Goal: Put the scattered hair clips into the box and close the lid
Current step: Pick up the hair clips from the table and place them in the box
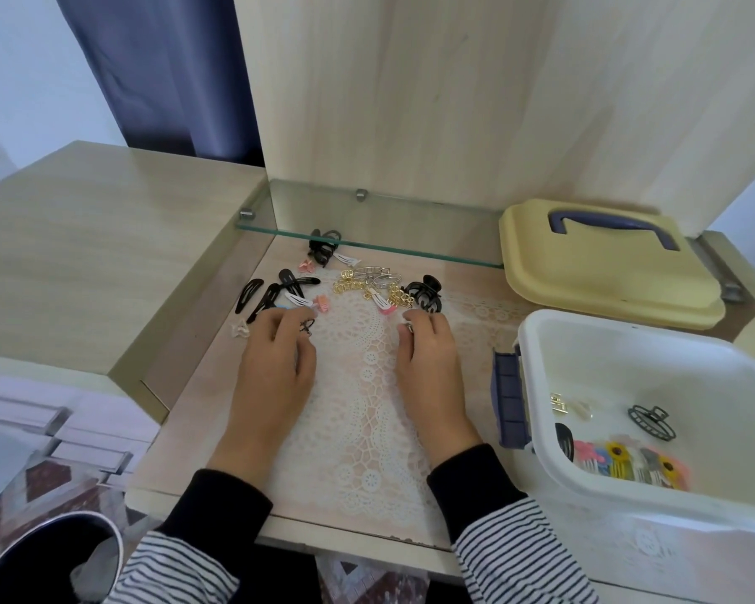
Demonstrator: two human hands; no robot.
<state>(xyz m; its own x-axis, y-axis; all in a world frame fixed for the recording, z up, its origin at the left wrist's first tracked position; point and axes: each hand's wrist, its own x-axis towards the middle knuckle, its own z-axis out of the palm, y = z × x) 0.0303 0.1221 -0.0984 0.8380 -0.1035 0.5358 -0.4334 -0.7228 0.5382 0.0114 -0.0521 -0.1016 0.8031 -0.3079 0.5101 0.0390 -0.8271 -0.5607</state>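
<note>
Mid-gather: our left hand (275, 359) pinches a small clip (307, 328), right hand (428, 355) likewise, contents unclear. Next, carry them right to the box (537, 342).

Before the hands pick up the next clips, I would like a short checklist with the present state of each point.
1. White box open, ready to receive: ok.
2. Yellow lid off and within sight, behind the box: ok.
3. Clips remaining on the lace mat: not ok, many remain, such as the black claw clip.
4. Left hand holding something: cannot tell.
5. Right hand holding something: cannot tell.
6. Some clips already in box: ok.
</note>
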